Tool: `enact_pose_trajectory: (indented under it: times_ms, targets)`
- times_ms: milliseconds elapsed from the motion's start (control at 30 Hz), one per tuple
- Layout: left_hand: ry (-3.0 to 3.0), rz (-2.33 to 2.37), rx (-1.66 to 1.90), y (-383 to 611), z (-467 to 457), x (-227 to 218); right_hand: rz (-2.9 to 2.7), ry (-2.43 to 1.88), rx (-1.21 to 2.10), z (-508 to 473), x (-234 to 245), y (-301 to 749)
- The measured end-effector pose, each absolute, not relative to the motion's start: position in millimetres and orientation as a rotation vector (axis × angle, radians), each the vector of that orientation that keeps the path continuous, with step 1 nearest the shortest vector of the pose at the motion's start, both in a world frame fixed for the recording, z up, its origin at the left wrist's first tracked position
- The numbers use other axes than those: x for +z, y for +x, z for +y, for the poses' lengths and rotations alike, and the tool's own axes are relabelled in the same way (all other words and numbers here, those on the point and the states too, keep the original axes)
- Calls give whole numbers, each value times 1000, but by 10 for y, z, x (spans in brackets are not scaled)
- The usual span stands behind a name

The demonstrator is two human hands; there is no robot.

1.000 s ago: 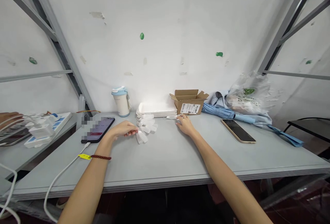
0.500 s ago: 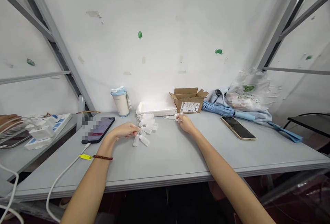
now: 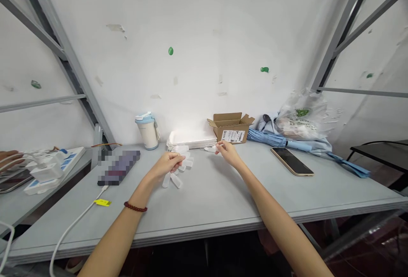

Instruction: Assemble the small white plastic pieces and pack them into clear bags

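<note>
My left hand (image 3: 168, 163) is lifted a little over the grey table (image 3: 207, 200), fingers closed on a bunch of small translucent white plastic pieces (image 3: 174, 175) that dangle beneath it. My right hand (image 3: 227, 151) is raised near the cardboard box (image 3: 231, 126), pinching one small white plastic piece (image 3: 218, 144) between its fingertips. Another white piece (image 3: 208, 149) lies on the table just left of that hand. A stack of white trays (image 3: 188, 140) sits behind both hands by the wall.
A dark phone (image 3: 118, 167) on a white cable lies at the left, a second phone (image 3: 291, 161) at the right. A white and blue cup (image 3: 148, 129), a blue umbrella (image 3: 287, 143) and a plastic bag (image 3: 302, 117) line the wall. Another person's hand (image 3: 8, 158) shows at far left.
My left hand has lifted the bunch of plastic pieces off the table and moved right. My right hand has risen from the table with one small piece pinched.
</note>
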State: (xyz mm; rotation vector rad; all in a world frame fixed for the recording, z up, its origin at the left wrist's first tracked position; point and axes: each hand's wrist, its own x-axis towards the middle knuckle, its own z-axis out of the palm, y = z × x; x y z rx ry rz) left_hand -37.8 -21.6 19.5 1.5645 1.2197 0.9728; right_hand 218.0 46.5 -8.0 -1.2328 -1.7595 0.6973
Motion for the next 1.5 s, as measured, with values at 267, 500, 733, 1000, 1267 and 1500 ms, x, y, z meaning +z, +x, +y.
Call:
enact_pose_trajectory:
  times_ms: [267, 500, 733, 1000, 1267, 1500]
  targets:
    - [1604, 1207, 1204, -21, -174, 21, -1746, -959, 1172, 251, 54, 2027]
    - [1789, 1232, 1107, 13, -160, -88, -1770, -855, 1324, 199, 43, 1964]
    - [1579, 1178, 1192, 99, -216, 3, -1734, -788, 1380, 137, 81, 1932]
    - [1369, 1084, 1238, 108, -245, 35, -1767, -758, 1384, 108, 86, 1911]
    - [1278, 1052, 1191, 122, -288, 83, -1794, -791, 1376, 71, 105, 1890]
    - [1194, 936, 1096, 77, -255, 48, -1789, -784, 1409, 37, 132, 1881]
